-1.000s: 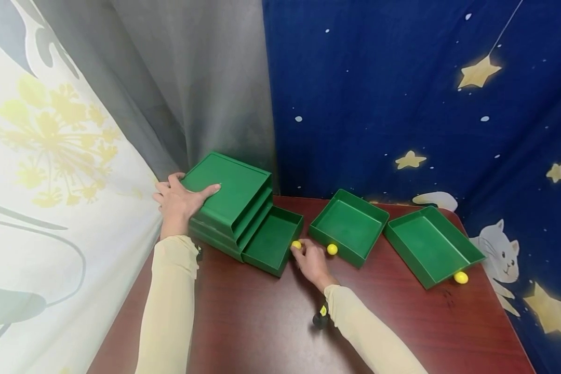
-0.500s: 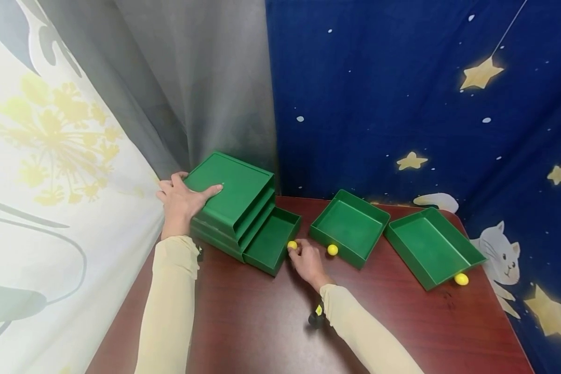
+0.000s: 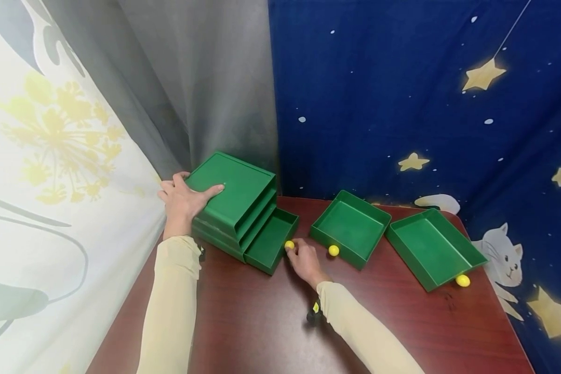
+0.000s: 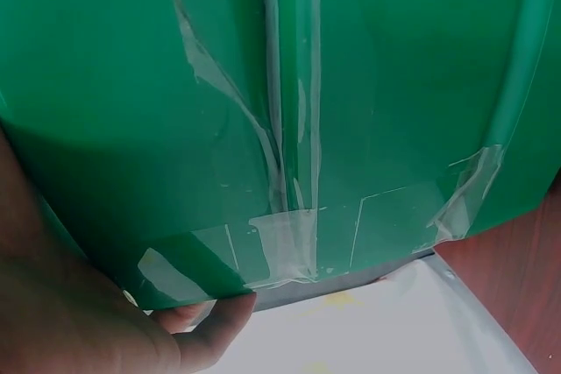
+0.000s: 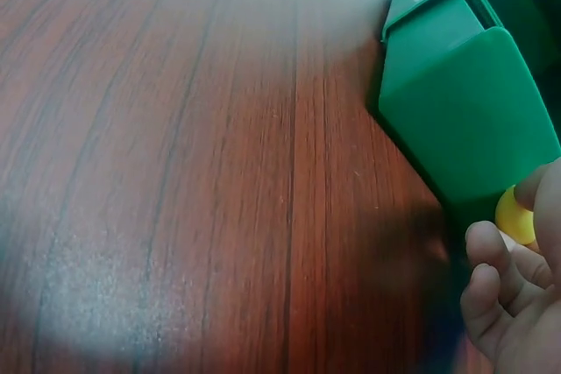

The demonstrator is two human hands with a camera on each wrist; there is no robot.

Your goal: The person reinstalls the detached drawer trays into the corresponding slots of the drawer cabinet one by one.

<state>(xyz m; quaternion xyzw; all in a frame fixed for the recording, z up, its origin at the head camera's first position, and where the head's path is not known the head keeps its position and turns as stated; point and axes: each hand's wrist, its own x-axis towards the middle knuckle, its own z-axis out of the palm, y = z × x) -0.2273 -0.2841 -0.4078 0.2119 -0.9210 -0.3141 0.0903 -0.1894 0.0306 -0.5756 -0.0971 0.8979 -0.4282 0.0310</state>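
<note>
A green drawer cabinet (image 3: 238, 187) stands at the left of the table, two upper slots bare and a lower drawer (image 3: 267, 241) partly pulled out. My left hand (image 3: 181, 205) grips the cabinet's left back edge, thumb lying across the top; its fingers curl at the taped edge in the left wrist view. With thumb and fingers my right hand (image 3: 307, 263) pinches the yellow round knob (image 3: 289, 244) on that drawer's front. In the right wrist view the knob (image 5: 514, 216) shows between the fingertips, against the green drawer front (image 5: 465, 120).
Two loose green drawers, a middle one (image 3: 350, 223) and a right one (image 3: 432, 246), lie on the reddish-brown table (image 3: 252, 322). Each has a yellow knob at its front. Grey (image 3: 224, 78) and starry blue curtains (image 3: 346, 93) hang behind; a white patterned cloth (image 3: 75, 249) hangs at left.
The lower drawer has slid a little further into the cabinet, with my right hand moving left along with it. My left hand keeps its grip on the cabinet.
</note>
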